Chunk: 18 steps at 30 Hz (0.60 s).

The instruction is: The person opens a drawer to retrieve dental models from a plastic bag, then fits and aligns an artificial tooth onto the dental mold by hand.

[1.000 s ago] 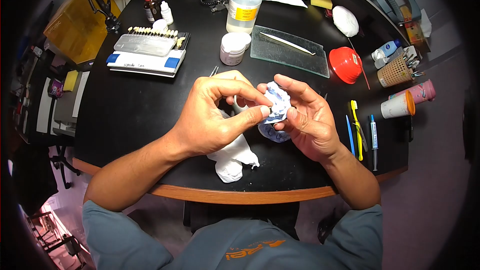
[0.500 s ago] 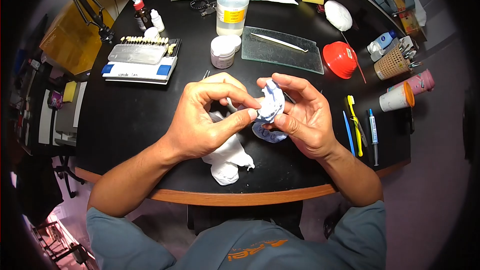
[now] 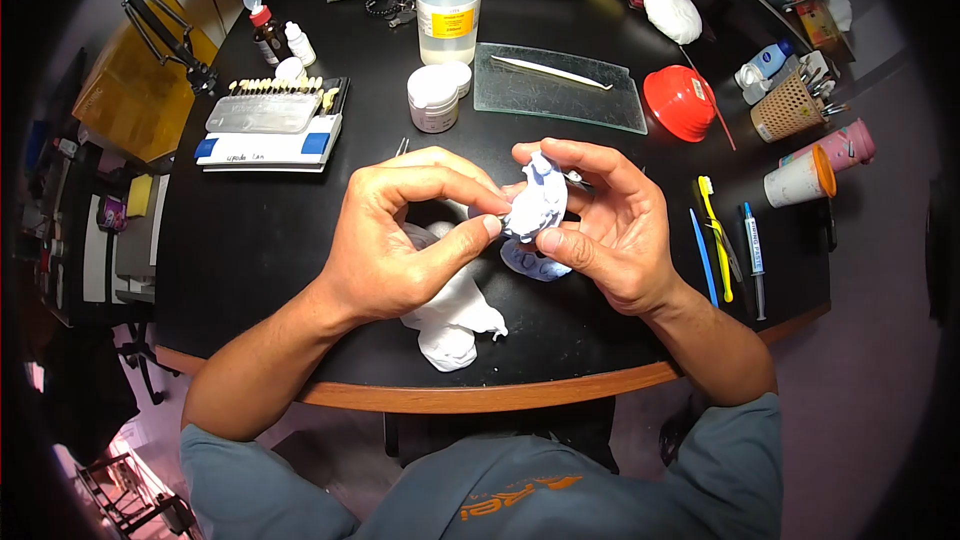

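Note:
A pale blue and white dental cast (image 3: 537,202) is held up over the black desk. My right hand (image 3: 612,230) grips its right side between thumb and fingers. On its left edge, the thumb and index fingertip of my left hand (image 3: 415,230) pinch together; a small dark bit shows at the tips, too small to name. A second blue cast (image 3: 534,262) with tooth shapes lies just below. Crumpled white cloth (image 3: 452,315) rests under and beside my left hand. Tweezer tips (image 3: 402,147) stick out behind that hand.
Behind the hands are white jars (image 3: 433,100), a large bottle (image 3: 449,5) and a glass slab (image 3: 560,90) bearing a white tool. A shade guide (image 3: 270,130) is at left. To the right are a red bowl (image 3: 683,103), toothbrush (image 3: 716,240), syringe (image 3: 754,260) and cup (image 3: 799,180).
The held cast has turned between my hands and now stands more upright. Both hands keep hold near the same spot, while the view has shifted slightly.

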{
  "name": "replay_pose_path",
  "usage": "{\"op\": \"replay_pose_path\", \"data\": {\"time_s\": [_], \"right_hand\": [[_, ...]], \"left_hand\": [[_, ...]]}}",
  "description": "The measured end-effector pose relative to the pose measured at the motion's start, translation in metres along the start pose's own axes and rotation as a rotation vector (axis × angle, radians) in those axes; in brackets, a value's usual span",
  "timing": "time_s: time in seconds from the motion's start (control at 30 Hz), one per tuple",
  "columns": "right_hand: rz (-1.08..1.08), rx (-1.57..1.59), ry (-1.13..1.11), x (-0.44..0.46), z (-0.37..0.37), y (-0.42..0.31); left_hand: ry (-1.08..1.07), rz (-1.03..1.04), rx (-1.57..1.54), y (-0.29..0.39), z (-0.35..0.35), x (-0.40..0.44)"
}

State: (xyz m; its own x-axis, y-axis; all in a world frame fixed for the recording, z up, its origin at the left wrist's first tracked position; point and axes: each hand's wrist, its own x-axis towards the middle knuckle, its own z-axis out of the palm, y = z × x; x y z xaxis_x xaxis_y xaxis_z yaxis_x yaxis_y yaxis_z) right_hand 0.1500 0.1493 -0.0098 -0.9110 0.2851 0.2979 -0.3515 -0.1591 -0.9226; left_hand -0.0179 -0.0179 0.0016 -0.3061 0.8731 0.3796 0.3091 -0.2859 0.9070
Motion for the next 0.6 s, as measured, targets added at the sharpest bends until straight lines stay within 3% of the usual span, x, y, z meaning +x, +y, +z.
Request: {"op": "replay_pose_path", "data": {"time_s": [0.6], "right_hand": [[-0.065,-0.080,0.012,-0.0003,0.0044,-0.0045]], "left_hand": [[-0.003,0.082,0.102,-0.0016,-0.0008,0.0031]]}}
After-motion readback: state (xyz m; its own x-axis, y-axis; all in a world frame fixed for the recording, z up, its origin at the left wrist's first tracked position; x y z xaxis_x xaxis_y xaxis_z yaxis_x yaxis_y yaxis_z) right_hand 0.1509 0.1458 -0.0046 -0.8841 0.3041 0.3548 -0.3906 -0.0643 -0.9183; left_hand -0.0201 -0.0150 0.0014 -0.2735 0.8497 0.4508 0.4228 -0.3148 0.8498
